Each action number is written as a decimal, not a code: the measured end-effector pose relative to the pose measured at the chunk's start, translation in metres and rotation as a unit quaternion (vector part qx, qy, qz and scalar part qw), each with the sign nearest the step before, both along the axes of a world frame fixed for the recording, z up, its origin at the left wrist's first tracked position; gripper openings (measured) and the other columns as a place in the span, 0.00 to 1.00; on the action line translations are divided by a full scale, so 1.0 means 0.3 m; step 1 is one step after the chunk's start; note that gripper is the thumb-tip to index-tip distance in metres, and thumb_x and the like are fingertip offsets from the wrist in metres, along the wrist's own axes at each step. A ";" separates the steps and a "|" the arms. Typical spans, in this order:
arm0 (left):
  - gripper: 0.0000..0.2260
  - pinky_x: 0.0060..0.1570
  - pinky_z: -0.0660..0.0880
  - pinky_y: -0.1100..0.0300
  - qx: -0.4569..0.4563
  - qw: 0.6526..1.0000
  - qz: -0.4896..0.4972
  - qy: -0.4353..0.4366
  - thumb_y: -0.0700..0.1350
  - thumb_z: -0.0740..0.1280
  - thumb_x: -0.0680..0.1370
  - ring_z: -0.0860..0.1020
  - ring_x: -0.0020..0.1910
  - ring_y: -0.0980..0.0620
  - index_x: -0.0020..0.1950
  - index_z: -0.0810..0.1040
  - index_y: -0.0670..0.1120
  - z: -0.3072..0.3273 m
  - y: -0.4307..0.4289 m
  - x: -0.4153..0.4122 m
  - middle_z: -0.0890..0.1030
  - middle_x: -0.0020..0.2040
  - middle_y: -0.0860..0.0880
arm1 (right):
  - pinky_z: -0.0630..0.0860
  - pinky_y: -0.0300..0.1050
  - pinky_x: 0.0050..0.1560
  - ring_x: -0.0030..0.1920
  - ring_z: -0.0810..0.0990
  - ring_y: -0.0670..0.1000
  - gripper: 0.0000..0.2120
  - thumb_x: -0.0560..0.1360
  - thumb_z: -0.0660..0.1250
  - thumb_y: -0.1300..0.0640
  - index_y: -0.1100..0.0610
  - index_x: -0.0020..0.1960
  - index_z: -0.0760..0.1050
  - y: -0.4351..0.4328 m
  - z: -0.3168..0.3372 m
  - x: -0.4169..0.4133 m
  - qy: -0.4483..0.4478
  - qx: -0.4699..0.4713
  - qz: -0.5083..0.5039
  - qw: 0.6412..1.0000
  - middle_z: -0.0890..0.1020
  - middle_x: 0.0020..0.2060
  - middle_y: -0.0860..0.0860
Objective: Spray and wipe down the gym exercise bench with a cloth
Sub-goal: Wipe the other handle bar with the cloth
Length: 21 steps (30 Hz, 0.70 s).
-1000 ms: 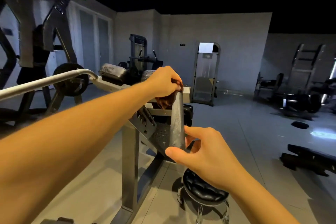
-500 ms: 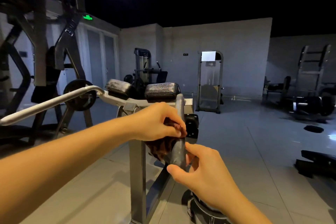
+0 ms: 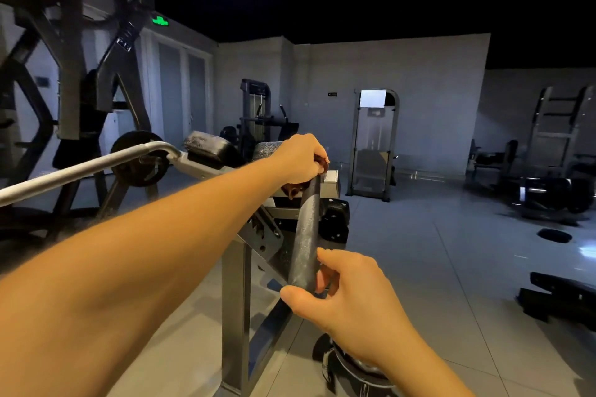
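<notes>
Pad (image 3: 306,235) sits mid-scene on a steel frame (image 3: 234,300), tilted, near end low, far end high. L hand (image 3: 300,158) is at the far top end, fingers curled round the brown cloth (image 3: 292,188), pressing it vs the pad edge. R hand (image 3: 342,296) is at the near low end, thumb & fingers pinching the edge. Pad looks stiff and fixed, vinyl w/ a wet sheen. Prob. slippery, so steady it by the edge, not the face. Cloth is soft & light and bunches easily; best kept wadded in the palm. Stool (image 3: 351,367) sits below R hand.
</notes>
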<state>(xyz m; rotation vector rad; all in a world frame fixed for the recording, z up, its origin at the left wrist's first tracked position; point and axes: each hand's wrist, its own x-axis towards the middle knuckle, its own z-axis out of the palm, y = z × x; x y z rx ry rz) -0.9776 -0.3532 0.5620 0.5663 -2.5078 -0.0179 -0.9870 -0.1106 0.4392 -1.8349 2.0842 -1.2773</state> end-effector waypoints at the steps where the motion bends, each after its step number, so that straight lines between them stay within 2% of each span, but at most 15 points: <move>1: 0.09 0.55 0.77 0.56 0.012 1.000 -0.020 -0.010 0.43 0.69 0.81 0.80 0.52 0.51 0.59 0.86 0.48 -0.003 0.025 0.036 0.85 0.56 0.49 | 0.71 0.35 0.33 0.37 0.74 0.45 0.20 0.70 0.72 0.33 0.45 0.53 0.79 0.005 -0.004 0.003 0.004 0.004 0.001 1.000 0.75 0.36 0.44; 3: 0.07 0.55 0.76 0.59 0.041 0.997 -0.063 -0.033 0.44 0.70 0.80 0.78 0.49 0.57 0.56 0.87 0.50 -0.024 0.105 0.133 0.83 0.50 0.54 | 0.71 0.36 0.33 0.37 0.74 0.45 0.20 0.70 0.71 0.33 0.45 0.53 0.79 0.012 -0.010 0.006 0.007 -0.002 -0.001 1.000 0.75 0.36 0.44; 5: 0.06 0.51 0.73 0.65 0.057 0.992 -0.099 -0.046 0.46 0.71 0.80 0.77 0.48 0.60 0.53 0.86 0.54 -0.070 0.212 0.250 0.79 0.46 0.62 | 0.70 0.37 0.34 0.36 0.73 0.45 0.17 0.70 0.71 0.34 0.46 0.48 0.78 0.015 -0.012 0.008 0.006 -0.012 -0.003 1.000 0.75 0.34 0.45; 7: 0.06 0.51 0.74 0.67 0.073 0.988 -0.130 -0.042 0.47 0.72 0.80 0.77 0.50 0.62 0.52 0.86 0.57 -0.126 0.305 0.352 0.78 0.46 0.64 | 0.70 0.38 0.34 0.34 0.73 0.45 0.15 0.70 0.72 0.35 0.46 0.42 0.76 0.018 -0.015 0.009 -0.007 -0.022 0.000 1.000 0.75 0.32 0.44; 9: 0.07 0.50 0.74 0.71 0.095 0.986 -0.134 -0.020 0.48 0.72 0.79 0.77 0.51 0.64 0.54 0.87 0.58 -0.162 0.338 0.396 0.78 0.46 0.66 | 0.70 0.39 0.34 0.34 0.73 0.44 0.15 0.70 0.72 0.36 0.46 0.42 0.75 0.016 -0.020 0.011 -0.017 -0.031 0.005 0.999 0.75 0.32 0.44; 12: 0.06 0.48 0.71 0.72 0.063 0.992 -0.111 0.007 0.48 0.72 0.79 0.77 0.48 0.62 0.53 0.87 0.57 -0.141 0.287 0.337 0.78 0.45 0.64 | 0.72 0.42 0.33 0.34 0.72 0.46 0.19 0.68 0.70 0.33 0.47 0.44 0.76 0.011 -0.030 0.016 -0.018 -0.041 0.010 0.999 0.75 0.34 0.47; 16: 0.07 0.53 0.73 0.60 0.013 0.999 -0.043 0.009 0.46 0.70 0.81 0.76 0.46 0.58 0.56 0.87 0.51 -0.053 0.098 0.141 0.81 0.47 0.56 | 0.73 0.36 0.36 0.36 0.73 0.45 0.15 0.71 0.72 0.35 0.44 0.48 0.74 0.002 -0.043 0.021 -0.023 -0.028 0.006 0.999 0.74 0.35 0.45; 19: 0.08 0.54 0.76 0.57 0.000 0.999 0.003 0.039 0.44 0.69 0.81 0.80 0.50 0.52 0.57 0.87 0.48 -0.024 0.005 0.024 0.85 0.53 0.50 | 0.74 0.37 0.37 0.37 0.74 0.46 0.16 0.71 0.71 0.34 0.43 0.50 0.75 -0.008 -0.045 0.015 -0.018 -0.024 0.004 1.000 0.75 0.36 0.45; 21: 0.08 0.53 0.76 0.57 0.002 0.998 0.010 0.064 0.44 0.68 0.82 0.80 0.51 0.52 0.57 0.87 0.49 -0.039 0.000 0.006 0.85 0.55 0.49 | 0.74 0.37 0.36 0.36 0.74 0.46 0.16 0.70 0.71 0.34 0.44 0.49 0.76 -0.009 -0.041 0.006 -0.020 -0.023 0.003 1.000 0.75 0.35 0.45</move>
